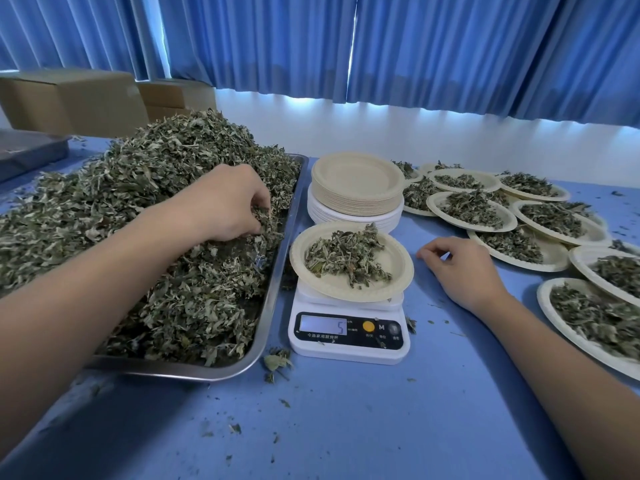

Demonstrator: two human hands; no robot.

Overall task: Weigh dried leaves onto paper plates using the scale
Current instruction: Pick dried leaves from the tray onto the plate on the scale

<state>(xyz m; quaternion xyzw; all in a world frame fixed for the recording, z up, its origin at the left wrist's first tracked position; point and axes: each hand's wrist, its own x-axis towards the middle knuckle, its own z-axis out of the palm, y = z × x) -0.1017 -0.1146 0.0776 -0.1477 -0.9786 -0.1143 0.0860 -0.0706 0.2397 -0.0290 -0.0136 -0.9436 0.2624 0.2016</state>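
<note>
One metal tray occupies the left of the frame on a blue table, heaped with dried leaves that spill past its far edge. The left hand is down in the heap at the tray's right side, fingers curled and pinching a small clump of leaves. One white scale stands just right of the tray at centre frame; its display shows 5. One paper plate sits on the scale with a loose portion of leaves on it. The right hand rests on the table just right of that plate, fingers loosely curled, holding nothing and not touching the plate. Behind the scale is one stack of empty plates, beige ones on top of white ones. Filled plates overlap across the right of the frame; at least nine can be counted, and the overlap prevents an exact number. Stray leaf fragments lie scattered on the table. Two cardboard boxes sit at upper left, and blue curtains hang across the top.
</note>
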